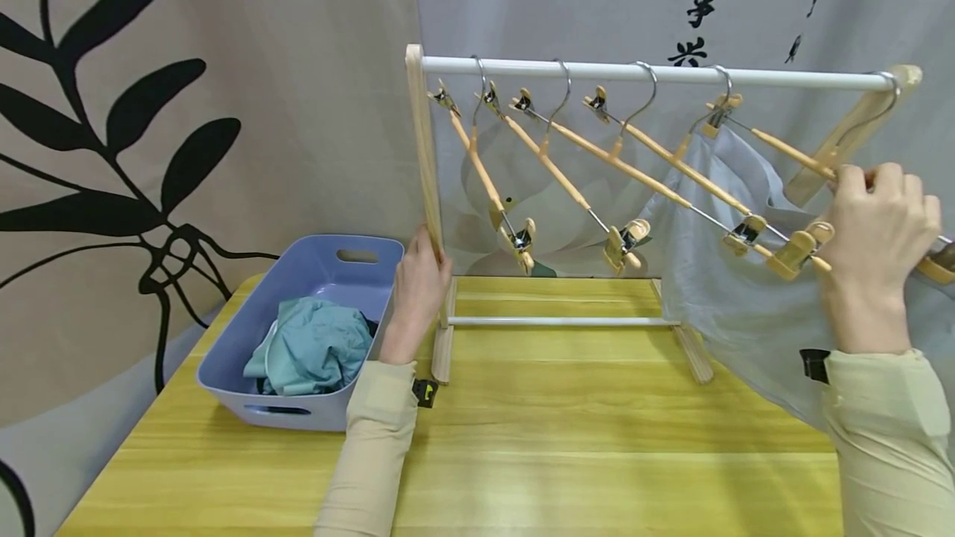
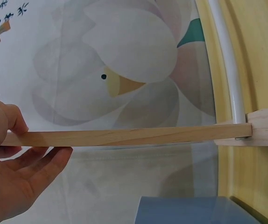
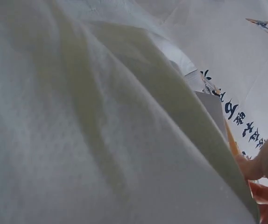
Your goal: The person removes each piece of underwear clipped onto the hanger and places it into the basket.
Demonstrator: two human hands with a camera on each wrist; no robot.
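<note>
My left hand (image 1: 419,295) grips the wooden side post (image 1: 424,147) of a small clothes rack. In the left wrist view the thumb and fingers lie on either side of the post (image 2: 124,136). At the rack's right end, my right hand (image 1: 880,230) holds a wooden clip hanger (image 1: 791,152) by its bar. This hanger's hook (image 1: 894,94) is over the white rail (image 1: 612,70). Light blue-grey cloth (image 1: 731,305) hangs from its clips and drapes down past the right side of the table. In the right wrist view the cloth (image 3: 124,121) covers most of the picture.
Several bare clip hangers (image 1: 545,157) hang along the rail to the left. A blue basket (image 1: 231,355) with a crumpled teal garment (image 1: 317,346) stands left of the rack. Below is a yellow wood-grain table (image 1: 582,437); behind hangs a printed curtain (image 1: 313,106).
</note>
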